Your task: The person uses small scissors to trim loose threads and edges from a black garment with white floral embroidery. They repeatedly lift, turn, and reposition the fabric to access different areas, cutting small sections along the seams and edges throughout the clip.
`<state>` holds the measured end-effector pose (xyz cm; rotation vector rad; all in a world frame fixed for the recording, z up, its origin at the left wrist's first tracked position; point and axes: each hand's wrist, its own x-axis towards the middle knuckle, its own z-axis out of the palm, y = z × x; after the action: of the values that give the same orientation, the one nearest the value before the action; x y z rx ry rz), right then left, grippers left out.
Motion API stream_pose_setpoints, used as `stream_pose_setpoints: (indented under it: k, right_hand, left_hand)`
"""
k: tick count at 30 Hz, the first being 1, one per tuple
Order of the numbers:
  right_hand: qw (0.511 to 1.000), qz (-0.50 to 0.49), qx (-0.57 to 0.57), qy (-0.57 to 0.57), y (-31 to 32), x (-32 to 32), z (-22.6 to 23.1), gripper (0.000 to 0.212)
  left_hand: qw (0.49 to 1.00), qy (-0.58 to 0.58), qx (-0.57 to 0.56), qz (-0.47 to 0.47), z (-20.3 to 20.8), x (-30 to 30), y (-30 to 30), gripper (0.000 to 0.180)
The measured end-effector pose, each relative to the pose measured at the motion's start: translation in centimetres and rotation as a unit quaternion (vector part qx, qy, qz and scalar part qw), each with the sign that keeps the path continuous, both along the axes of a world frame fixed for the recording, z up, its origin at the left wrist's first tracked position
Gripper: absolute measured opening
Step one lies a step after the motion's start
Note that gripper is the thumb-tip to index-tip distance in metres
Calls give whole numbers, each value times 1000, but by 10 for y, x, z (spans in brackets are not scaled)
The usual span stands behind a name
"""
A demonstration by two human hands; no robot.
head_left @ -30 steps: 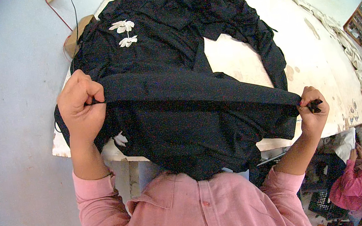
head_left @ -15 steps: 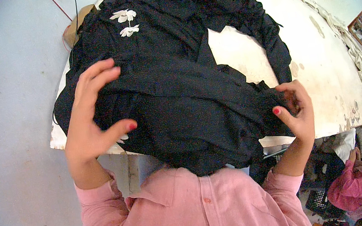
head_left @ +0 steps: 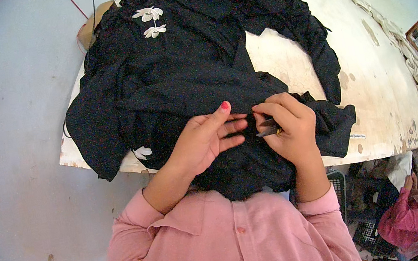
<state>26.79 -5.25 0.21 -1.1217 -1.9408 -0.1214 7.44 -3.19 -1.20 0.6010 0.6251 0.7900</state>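
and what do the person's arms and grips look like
Pink sleeves cover the arms, matching the buttoned shirt, and end short of the wrists. The left grip and right grip are both bare, without gloves. The left thumbnail is painted red; the nails on the right are hard to make out.

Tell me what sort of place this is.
Probably a garment workshop: a black garment with white flowers lies over a stained table, the right hand holds what look like snips, and another person in pink is nearby.
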Motion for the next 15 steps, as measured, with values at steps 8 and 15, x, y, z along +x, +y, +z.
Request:
stream_pose_setpoints:
  k: [8, 15]
  right_hand:
    - [997, 3, 73, 24, -15, -11, 5, 24]
    - [997, 33, 20, 69, -10, -17, 2, 17]
  left_hand:
    - [992, 63, 40, 103, 3, 10, -12, 22]
    - [981, 136, 65, 121, 11, 9, -16, 26]
